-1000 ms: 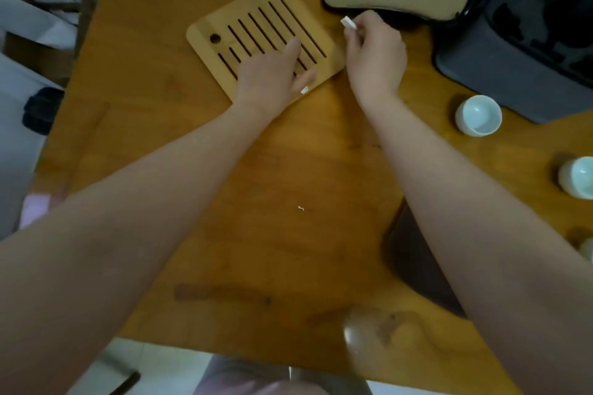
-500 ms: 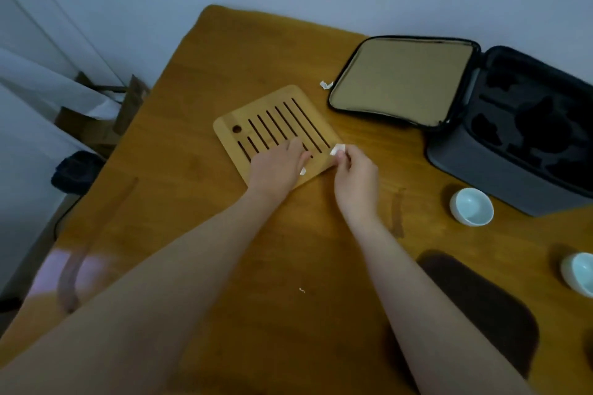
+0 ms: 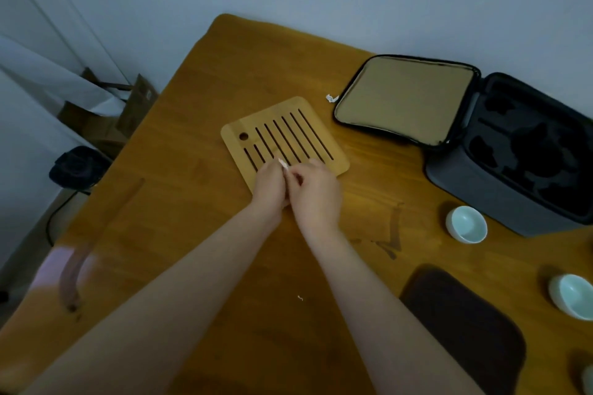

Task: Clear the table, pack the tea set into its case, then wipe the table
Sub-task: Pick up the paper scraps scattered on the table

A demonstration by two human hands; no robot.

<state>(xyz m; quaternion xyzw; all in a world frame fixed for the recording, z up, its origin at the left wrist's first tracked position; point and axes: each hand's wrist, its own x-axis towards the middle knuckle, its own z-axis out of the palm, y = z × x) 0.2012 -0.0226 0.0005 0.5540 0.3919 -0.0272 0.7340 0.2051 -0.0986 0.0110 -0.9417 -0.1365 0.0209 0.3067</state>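
The left hand (image 3: pixel 269 184) and right hand (image 3: pixel 316 192) meet over the wooden tray (image 3: pixel 288 125), fingers curled round a tiny paper scrap (image 3: pixel 282 163); I cannot tell which pinches it. It could slip into a slot

Bare forearms (image 3: pixel 192 266), bare left grip (image 3: pixel 269 184) and right grip (image 3: pixel 316 194)

The tray (image 3: pixel 288 135) lies mid-tabletop (image 3: pixel 192 202). Right of it stands the open case (image 3: pixel 513 202), its lid (image 3: pixel 404 99) flat between them, a scrap (image 3: pixel 332 98) just left of the lid. Before the case sit a cup (image 3: pixel 467 224), a second cup (image 3: pixel 572 297) nearer and further right, and a mat (image 3: pixel 465 324) left of it.
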